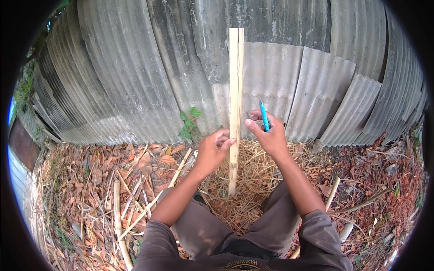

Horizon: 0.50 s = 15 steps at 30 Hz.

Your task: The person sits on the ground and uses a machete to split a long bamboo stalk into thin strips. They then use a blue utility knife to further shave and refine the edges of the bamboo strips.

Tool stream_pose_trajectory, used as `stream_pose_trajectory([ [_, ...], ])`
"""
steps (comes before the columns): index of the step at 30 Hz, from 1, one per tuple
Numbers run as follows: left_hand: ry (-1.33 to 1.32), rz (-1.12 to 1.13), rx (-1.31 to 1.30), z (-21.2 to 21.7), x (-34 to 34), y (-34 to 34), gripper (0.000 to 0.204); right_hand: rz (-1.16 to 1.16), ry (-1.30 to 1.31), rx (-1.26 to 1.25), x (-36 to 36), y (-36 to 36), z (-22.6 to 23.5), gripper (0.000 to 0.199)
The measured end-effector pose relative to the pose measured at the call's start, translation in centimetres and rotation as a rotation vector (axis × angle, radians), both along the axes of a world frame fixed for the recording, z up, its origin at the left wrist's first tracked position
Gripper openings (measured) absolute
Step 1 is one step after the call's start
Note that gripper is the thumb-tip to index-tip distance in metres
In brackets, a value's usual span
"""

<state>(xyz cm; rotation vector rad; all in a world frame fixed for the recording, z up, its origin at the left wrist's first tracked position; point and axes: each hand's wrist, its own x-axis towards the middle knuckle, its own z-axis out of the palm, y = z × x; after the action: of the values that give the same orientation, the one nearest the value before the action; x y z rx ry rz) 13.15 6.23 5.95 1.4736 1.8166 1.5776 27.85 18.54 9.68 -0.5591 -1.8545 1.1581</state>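
The pale, straight-edged wooden strip [234,86], split at its upper end, stands upright between the grey-brown trouser legs [203,221], gripped from its left edge by the left hand [214,149]. The right hand [271,135] is closed around a slim turquoise pointed tool [264,116], thumb just clear of the right edge; open room extends rightward before the grey corrugated wall [122,67].

Ground [350,187]: dry brown leaves [167,159], pale straw [257,162] mid-floor, pale sticks [119,212] left and right.
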Motion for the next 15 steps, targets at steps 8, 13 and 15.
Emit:
stream_pose_trajectory([
  [8, -0.148, -0.022, -0.019, -6.0, 0.4, 0.5, 0.025, 0.1, 0.125, -0.173, -3.2, 2.6, -2.3, 0.019],
  [13, -0.468, -0.173, -0.19, -9.5, 2.4, 0.7, 0.035, -0.053, 0.241, -0.381, -4.0, 5.5, -5.2, 0.018],
  [15, -0.513, -0.238, -0.232, -9.8, 3.3, 0.6, 0.035, -0.087, 0.262, -0.438, -3.6, 6.9, -5.3, 0.018],
])
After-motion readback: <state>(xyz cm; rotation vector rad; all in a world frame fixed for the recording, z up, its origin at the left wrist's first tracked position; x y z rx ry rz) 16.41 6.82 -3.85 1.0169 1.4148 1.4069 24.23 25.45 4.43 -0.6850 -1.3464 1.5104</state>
